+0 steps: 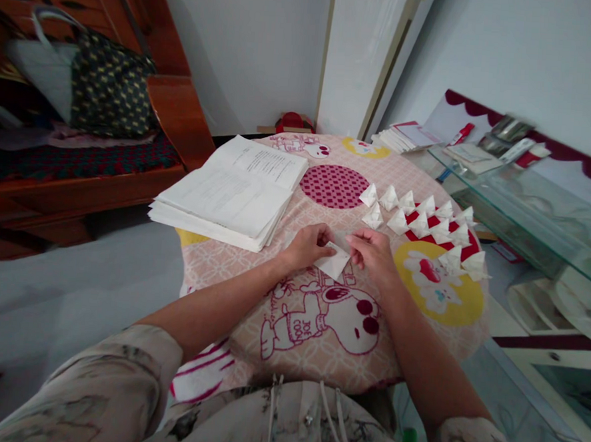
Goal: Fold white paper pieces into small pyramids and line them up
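Observation:
A small white piece of folded paper [333, 265] lies between my hands above the cartoon-printed tablecloth [251, 292]. My left hand [310, 245] pinches its left side with thumb and fingers. At its upper right edge, my right hand [372, 252] has its fingertips closed on the paper. To the right stand several small pointed folded-paper pieces [419, 224], set in rows on the cloth. An open stack of printed sheets [237, 191] lies at the left, beyond my left forearm. The exact fold under my fingers is partly hidden.
Right of the round table is a glass shelf [536, 209] with a metal container [511, 127] and a red marker [462, 133]. More papers [405, 136] lie at the table's far right edge. A wooden bench [169, 116] at the left holds a patterned bag [111, 83].

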A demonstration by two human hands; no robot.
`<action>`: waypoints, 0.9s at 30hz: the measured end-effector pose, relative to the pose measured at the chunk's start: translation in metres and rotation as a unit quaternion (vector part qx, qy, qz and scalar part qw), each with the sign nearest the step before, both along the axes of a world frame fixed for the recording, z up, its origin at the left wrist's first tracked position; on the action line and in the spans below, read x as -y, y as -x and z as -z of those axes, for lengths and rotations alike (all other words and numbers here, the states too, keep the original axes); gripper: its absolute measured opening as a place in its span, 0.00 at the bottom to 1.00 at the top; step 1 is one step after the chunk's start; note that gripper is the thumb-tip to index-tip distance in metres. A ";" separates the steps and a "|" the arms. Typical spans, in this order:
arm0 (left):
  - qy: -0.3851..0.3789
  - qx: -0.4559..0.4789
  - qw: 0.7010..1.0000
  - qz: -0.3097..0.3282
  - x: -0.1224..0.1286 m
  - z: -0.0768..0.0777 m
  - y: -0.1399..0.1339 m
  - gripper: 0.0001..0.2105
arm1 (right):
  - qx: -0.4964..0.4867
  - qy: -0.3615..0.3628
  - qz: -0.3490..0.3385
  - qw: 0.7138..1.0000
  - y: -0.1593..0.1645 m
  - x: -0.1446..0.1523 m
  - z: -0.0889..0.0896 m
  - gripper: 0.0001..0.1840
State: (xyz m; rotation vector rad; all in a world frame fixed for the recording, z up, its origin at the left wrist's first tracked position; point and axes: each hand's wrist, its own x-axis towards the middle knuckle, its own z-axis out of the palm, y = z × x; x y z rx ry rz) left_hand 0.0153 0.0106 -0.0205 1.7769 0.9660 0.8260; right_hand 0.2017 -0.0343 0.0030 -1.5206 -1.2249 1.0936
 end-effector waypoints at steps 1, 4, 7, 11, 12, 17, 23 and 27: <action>0.031 0.051 0.998 -0.010 0.000 0.001 0.000 0.11 | -0.005 -0.018 0.023 1.000 -0.002 -0.001 -0.001 0.15; 0.096 0.178 0.978 -0.049 0.002 0.001 -0.001 0.15 | -0.012 -0.039 0.032 0.999 -0.004 -0.002 -0.001 0.21; 0.110 0.235 0.964 -0.060 0.004 -0.005 -0.001 0.17 | -0.006 -0.014 -0.049 0.999 0.001 0.000 0.000 0.24; 0.096 0.260 0.960 -0.050 0.006 -0.013 0.001 0.14 | 0.011 0.000 -0.100 0.995 0.010 0.004 0.003 0.21; 0.092 0.257 0.961 -0.043 0.007 -0.014 0.001 0.13 | 0.017 -0.006 -0.096 0.995 0.012 0.004 0.004 0.19; 0.042 0.202 0.978 -0.009 0.007 -0.012 0.003 0.09 | 0.036 -0.048 -0.042 0.997 0.007 0.001 0.011 0.15; -0.130 0.012 0.989 -0.068 0.004 -0.012 0.007 0.02 | 0.154 -0.226 -0.015 0.962 0.000 -0.001 0.010 0.13; -0.244 -0.049 0.967 -0.054 0.001 -0.009 0.010 0.05 | 0.341 -0.353 -0.069 0.868 0.001 0.009 0.005 0.09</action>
